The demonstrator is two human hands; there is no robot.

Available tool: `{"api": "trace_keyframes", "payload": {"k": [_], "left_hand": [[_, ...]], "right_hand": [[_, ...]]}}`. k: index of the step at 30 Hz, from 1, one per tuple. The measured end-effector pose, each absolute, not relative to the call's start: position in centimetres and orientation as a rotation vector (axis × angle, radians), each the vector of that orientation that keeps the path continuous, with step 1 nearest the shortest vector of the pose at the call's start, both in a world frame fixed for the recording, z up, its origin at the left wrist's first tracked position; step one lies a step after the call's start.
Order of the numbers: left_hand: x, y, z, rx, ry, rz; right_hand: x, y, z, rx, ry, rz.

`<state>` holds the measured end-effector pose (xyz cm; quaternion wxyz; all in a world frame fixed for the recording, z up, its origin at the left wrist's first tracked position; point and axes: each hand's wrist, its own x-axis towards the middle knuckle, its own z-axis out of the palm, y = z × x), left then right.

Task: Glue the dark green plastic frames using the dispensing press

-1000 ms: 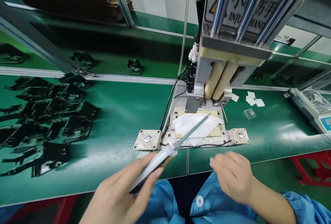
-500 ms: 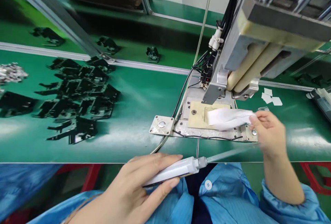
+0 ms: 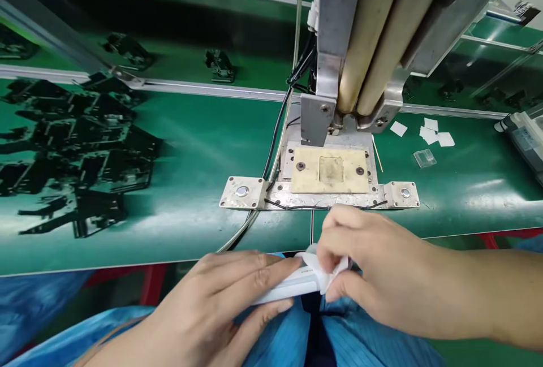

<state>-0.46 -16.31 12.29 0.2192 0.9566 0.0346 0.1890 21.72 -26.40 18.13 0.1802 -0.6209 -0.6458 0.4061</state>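
My left hand (image 3: 229, 290) is closed around a slim white device (image 3: 292, 285) with small dark print on its upper side, held at the bench's front edge. My right hand (image 3: 373, 268) pinches a crumpled white wipe (image 3: 323, 276) against the right end of that device. Fingers and wipe cover the device's tip, so it cannot be seen. Just beyond both hands is a cream fixture plate (image 3: 299, 182) with a shallow square recess, screwed to a metal base (image 3: 282, 193).
A press head (image 3: 333, 33) with two tan rollers hangs over the fixture. Black bracket-like parts (image 3: 102, 158) crowd the left of the green bench. White squares (image 3: 428, 135), a clear plastic case (image 3: 425, 158) and a thin stick (image 3: 376, 155) lie right. Cables (image 3: 278, 141) run beside the base.
My right hand has come down and left from the fixture, bringing the wipe onto the device's end. The wipe is now bunched up. My left hand keeps its hold; the view has shifted.
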Motion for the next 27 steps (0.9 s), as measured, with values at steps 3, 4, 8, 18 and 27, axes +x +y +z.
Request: {"api": "trace_keyframes", "payload": {"k": [3, 4, 8, 18, 27], "left_hand": [[0.3, -16.0, 12.5, 2.682, 0.058, 0.502], [0.5, -16.0, 12.5, 2.678, 0.021, 0.479], [1.0, -15.8, 12.2, 2.651, -0.065, 0.440], [-1.0, -15.9, 12.1, 2.586, 0.181, 0.625], [-2.7, -15.3, 9.6, 2.446, 0.324, 0.550]], "right_hand": [[22.0, -26.1, 17.6, -1.803, -1.788, 1.258], [22.1, -25.9, 17.4, -1.802, -1.843, 1.297], [22.2, -25.6, 16.7, -1.800, -2.079, 1.216], [26.5, -27.1, 21.1, -1.684, -1.948, 0.435], [29.2, -27.0, 22.7, -1.784, -1.751, 0.445]]}}
